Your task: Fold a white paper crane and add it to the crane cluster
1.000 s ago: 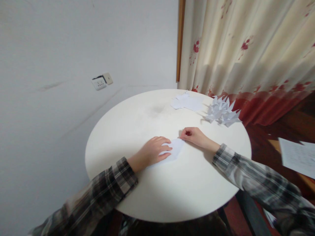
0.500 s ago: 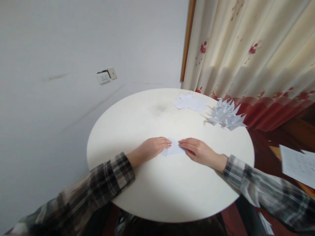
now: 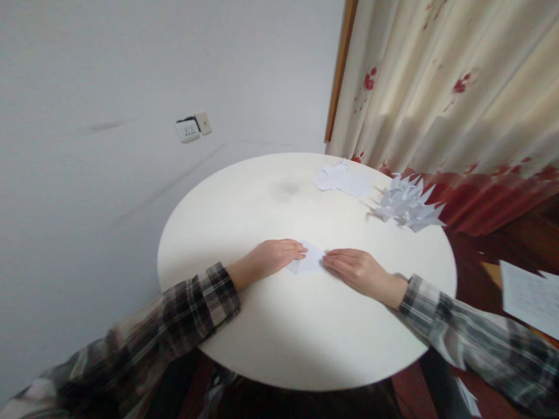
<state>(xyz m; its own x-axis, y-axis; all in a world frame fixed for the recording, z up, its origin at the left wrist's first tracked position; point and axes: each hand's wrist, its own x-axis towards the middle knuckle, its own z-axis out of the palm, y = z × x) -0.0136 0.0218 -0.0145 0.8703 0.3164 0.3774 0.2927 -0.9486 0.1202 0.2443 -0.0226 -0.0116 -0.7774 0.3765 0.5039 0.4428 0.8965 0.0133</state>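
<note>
Pressing paper — hands flat, palms down

One round white table. Two hands on it: left hand at 9 o'clock of one small folded paper, right hand at 3 o'clock of it. Two plaid sleeves. One flat pile of white sheets toward 12 o'clock on the table. One heap of pointed folded shapes toward 1 o'clock, too tangled to count singly. Two wall plates side by side. One flowered curtain. One written sheet off the table at 3 o'clock.
</note>
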